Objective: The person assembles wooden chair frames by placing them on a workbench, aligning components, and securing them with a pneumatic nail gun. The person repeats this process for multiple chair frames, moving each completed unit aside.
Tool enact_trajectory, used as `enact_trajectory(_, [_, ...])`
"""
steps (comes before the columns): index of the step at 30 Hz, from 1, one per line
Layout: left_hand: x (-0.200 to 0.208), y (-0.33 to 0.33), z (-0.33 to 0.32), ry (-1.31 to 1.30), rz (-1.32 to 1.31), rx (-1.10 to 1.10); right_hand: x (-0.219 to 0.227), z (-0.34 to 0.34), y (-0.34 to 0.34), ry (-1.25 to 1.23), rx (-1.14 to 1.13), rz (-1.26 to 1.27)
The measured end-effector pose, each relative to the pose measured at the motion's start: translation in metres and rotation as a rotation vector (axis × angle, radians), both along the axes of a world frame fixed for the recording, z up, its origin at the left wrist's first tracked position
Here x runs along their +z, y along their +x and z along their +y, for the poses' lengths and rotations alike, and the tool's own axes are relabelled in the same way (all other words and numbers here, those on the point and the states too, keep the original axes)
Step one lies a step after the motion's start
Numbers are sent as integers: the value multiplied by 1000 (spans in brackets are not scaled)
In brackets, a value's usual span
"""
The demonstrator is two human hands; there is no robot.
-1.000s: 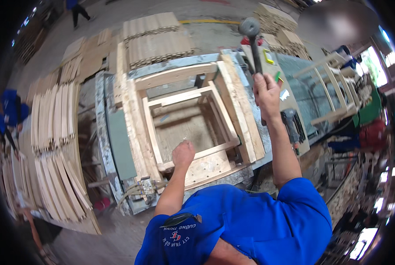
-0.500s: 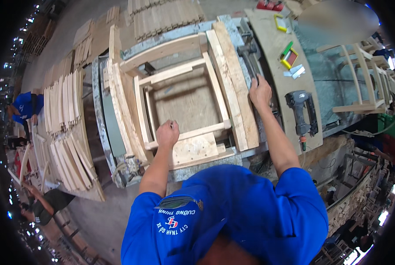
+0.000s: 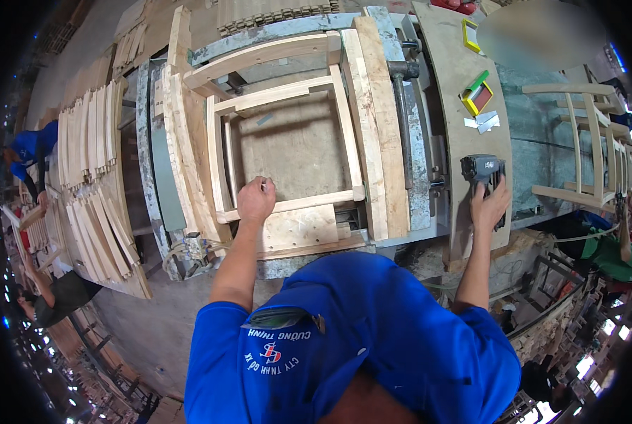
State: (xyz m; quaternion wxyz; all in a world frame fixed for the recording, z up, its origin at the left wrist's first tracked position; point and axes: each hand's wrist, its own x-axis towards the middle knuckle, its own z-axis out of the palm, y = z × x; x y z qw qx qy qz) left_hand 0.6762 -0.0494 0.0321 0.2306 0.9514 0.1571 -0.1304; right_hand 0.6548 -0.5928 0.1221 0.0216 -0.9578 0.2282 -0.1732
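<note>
A light wooden frame [image 3: 354, 152], squarish with a curved rail at its far side, lies on the workbench between thick wooden side blocks [image 3: 379, 134]. My left hand [image 3: 256, 201] is closed with curled fingers at its near left corner, over the near rail; whatever the fingertips pinch is too small to make out. On the board to the right, my right hand [image 3: 491, 206] wraps round the handle of a dark grey nail gun [image 3: 480, 167]. A hammer [image 3: 403, 71] lies along the right side block, its handle toward me.
Stacks of wooden slats [image 3: 93, 134] lie on the left. Yellow-edged boxes [image 3: 477, 97] and pale strips [image 3: 485, 121] sit on the right-hand board [image 3: 446, 63]. An assembled wooden chair frame [image 3: 591, 141] stands far right. Other people work at the left and right edges.
My right hand has left the hammer and moved right onto the nail gun. The hammer now lies straighter beside the block. My left hand stays at the frame's near left corner.
</note>
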Motion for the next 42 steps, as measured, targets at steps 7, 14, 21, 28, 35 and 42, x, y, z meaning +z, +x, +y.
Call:
enact_trajectory(7, [-6,-6,8,16,-129,-64,-11,-15,8,266,-35,352])
enact_trajectory(14, [4,-23,-46,-460,-373,56,70,-18,35,1299,-230,439])
enact_trajectory(21, [60,-35,-173,-1531,596,-64,129,160,92,1584,-120,905])
enact_trajectory(28, [78,-24,-151,-2043,864,466,74,285,149,1466,-377,1345])
enact_trajectory(35, [24,-11,-148,-2301,1033,794,-1,330,198,1283,-595,1620])
enact_trajectory(42, [1,-7,-150,-2595,997,1017,-48,366,221,987,-627,1819])
